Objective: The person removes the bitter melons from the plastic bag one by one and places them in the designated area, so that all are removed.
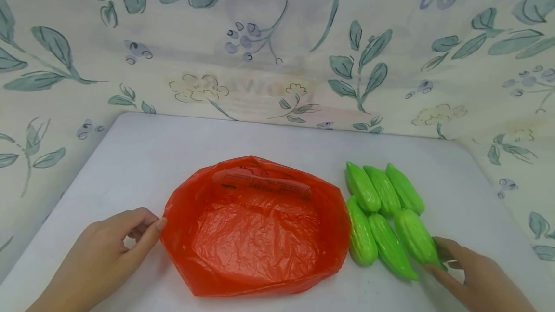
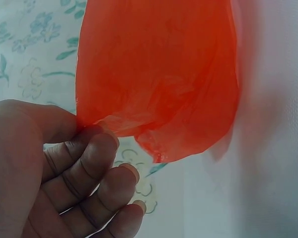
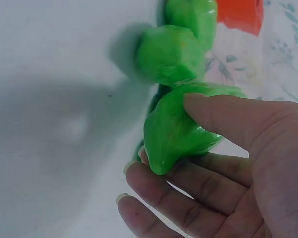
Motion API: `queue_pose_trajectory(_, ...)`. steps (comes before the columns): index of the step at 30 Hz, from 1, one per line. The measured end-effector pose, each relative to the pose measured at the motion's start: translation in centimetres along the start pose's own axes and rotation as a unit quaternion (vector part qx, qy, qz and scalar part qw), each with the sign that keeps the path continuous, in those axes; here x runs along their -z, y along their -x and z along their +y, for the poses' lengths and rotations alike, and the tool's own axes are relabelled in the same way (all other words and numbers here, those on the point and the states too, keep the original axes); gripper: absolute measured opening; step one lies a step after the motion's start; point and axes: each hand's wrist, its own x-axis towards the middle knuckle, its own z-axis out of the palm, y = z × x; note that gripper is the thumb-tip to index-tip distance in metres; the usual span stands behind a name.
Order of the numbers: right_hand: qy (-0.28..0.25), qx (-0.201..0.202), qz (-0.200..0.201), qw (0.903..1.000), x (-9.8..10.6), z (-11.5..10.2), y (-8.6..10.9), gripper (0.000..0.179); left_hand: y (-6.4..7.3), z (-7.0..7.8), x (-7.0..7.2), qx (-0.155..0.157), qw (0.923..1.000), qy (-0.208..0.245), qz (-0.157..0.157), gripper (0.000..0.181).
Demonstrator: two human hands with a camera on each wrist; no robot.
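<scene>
A red plastic bag (image 1: 256,235) stands on the table with its mouth spread wide and the inside visible. My left hand (image 1: 110,247) pinches the bag's left rim between thumb and index finger, the other fingers loosely bent in the left wrist view. Right of the bag, several glossy green, ridged, pod-shaped vegetables (image 1: 381,191) lie in two rows. With thumb and fingers my right hand (image 1: 481,273) grips the lower end of the front-right green pod-shaped vegetable (image 1: 416,235). In the right wrist view the thumb lies across that vegetable (image 3: 176,129), with fingers beneath.
Everything sits on a white table (image 1: 143,143) with rounded back corners. Behind and beside it hangs a pale cloth (image 1: 260,85) printed with leaves and flowers. The front-left green vegetable (image 1: 362,235) lies against the bag's right side or very close to it.
</scene>
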Motion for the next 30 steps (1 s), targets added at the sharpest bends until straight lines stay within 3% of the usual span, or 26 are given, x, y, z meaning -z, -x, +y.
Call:
queue_pose_trajectory(9,0.002,-0.015,-0.003,0.9999,-0.7,0.6,0.0,0.079,0.1,0.1,-0.1,-0.011,0.9999,0.003,0.011,0.015)
queue_pose_trajectory(17,0.014,-0.060,-0.041,0.9973,-0.9,0.0,-0.3,0.089,0.1,0.1,-0.1,-0.012,0.9998,0.002,0.014,0.015)
queue_pose_trajectory(30,0.015,-0.047,-0.022,0.9985,-1.3,0.1,-0.6,0.089,0.0,-0.1,-0.3,-0.012,0.9999,0.001,0.008,0.014)
